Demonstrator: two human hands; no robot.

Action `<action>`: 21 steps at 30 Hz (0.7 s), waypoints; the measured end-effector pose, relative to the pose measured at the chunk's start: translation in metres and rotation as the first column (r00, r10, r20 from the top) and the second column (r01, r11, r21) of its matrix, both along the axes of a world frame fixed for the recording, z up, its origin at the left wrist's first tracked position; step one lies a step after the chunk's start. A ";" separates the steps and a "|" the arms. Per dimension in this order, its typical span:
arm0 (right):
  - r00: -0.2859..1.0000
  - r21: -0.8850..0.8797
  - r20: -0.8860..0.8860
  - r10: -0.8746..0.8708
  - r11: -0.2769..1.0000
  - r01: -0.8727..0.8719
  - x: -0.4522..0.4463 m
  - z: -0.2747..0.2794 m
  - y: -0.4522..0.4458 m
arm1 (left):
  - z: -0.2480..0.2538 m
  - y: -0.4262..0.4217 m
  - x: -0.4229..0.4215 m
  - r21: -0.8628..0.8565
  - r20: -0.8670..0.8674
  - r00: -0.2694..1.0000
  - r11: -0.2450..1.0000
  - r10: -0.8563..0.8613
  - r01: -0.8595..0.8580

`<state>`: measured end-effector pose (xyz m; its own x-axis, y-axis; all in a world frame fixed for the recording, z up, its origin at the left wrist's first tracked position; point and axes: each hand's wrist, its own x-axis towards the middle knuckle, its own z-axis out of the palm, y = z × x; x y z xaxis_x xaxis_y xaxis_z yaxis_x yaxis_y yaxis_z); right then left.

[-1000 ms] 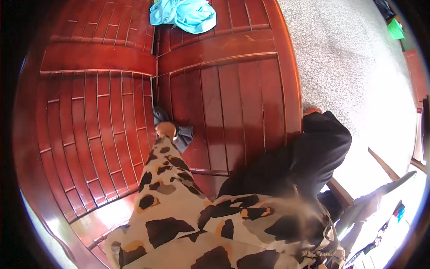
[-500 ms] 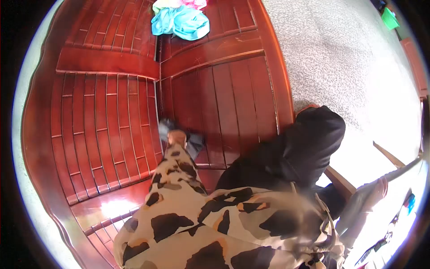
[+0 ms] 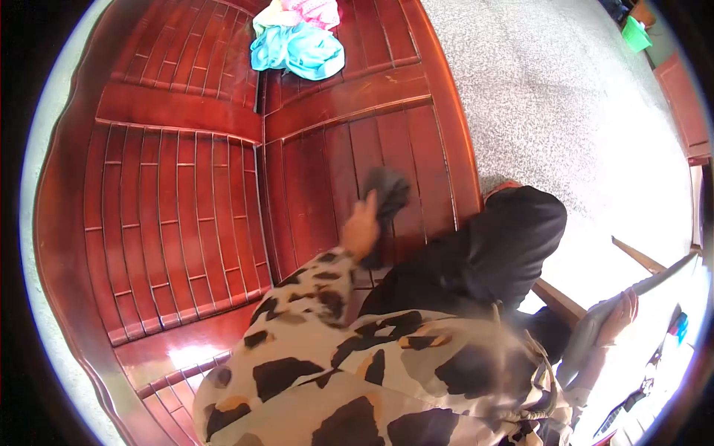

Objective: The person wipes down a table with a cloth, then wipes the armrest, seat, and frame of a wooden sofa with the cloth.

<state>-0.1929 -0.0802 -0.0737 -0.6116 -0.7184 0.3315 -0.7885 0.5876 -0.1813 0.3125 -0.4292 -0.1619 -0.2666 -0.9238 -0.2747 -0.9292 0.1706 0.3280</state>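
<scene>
My left hand (image 3: 361,230) reaches out from a patterned sleeve over the slatted seat of a reddish-brown wooden bench (image 3: 312,193). It grips a dark grey cloth (image 3: 388,192) against the slats; hand and cloth are blurred by motion. At the far right, my right hand (image 3: 619,318) lies in strong glare beside a pale grey edge. Its fingers are too washed out to tell whether they hold anything.
A bundle of turquoise cloth (image 3: 301,52) and pink cloth (image 3: 312,11) lies farther along the seat. The slatted backrest (image 3: 175,215) rises on the left. My dark-trousered leg (image 3: 483,253) crosses the seat's front edge. A green basket (image 3: 636,34) stands beyond the speckled floor (image 3: 520,97).
My left hand has swept the grey cloth from the seat's back corner rightward and forward to mid-seat. My right hand stays at the far right. The view has shifted slightly.
</scene>
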 end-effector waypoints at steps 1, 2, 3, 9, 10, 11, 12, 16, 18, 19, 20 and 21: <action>1.000 0.021 -0.019 0.015 1.000 -0.014 -0.002 -0.001 0.000 | -0.012 0.012 0.041 0.001 0.083 0.995 0.998 0.060 -0.060; 1.000 0.025 -0.008 0.022 0.999 -0.022 -0.005 -0.001 0.000 | -0.031 0.024 0.085 -0.069 0.118 0.979 0.985 0.166 -0.158; 0.995 0.063 -0.071 0.067 0.996 -0.063 -0.009 -0.001 0.001 | -0.030 0.032 0.113 -0.090 0.238 0.907 0.937 0.348 -0.336; 0.966 0.080 -0.206 0.158 0.986 -0.144 -0.009 -0.005 0.004 | -0.066 0.015 0.180 -0.329 0.223 0.510 0.557 0.831 -0.763; 0.998 -0.039 0.042 0.036 0.999 -0.035 0.000 0.003 -0.004 | -0.074 0.003 0.169 -0.342 0.176 0.566 0.589 0.806 -0.732; 0.999 -0.035 0.041 0.014 0.999 -0.012 0.002 0.002 -0.004 | -0.080 -0.011 0.153 -0.354 0.114 0.629 0.623 0.769 -0.697; 0.999 -0.032 0.040 -0.010 0.999 0.012 0.004 0.001 -0.004 | -0.081 -0.026 0.134 -0.367 0.054 0.693 0.660 0.719 -0.656; 0.999 -0.017 0.036 -0.017 1.000 0.018 0.011 0.008 -0.013 | -0.060 -0.078 0.022 -0.340 -0.116 0.962 0.900 0.248 -0.273; 0.999 0.000 0.006 -0.036 0.999 0.036 0.014 0.008 -0.014 | -0.039 -0.084 -0.052 -0.365 -0.261 0.961 0.913 0.089 -0.184; 0.999 0.018 -0.017 -0.043 0.999 0.043 0.017 0.011 -0.016 | -0.028 -0.084 -0.083 -0.230 -0.243 0.969 0.967 0.049 -0.106; 0.998 0.018 -0.027 -0.052 0.998 0.053 0.020 0.013 -0.018 | -0.042 -0.085 -0.108 -0.227 -0.306 0.951 0.973 -0.043 -0.029; 0.999 0.004 -0.007 -0.050 0.999 0.050 0.025 0.017 -0.023 | -0.044 -0.076 -0.126 -0.223 -0.276 0.955 0.974 -0.112 0.050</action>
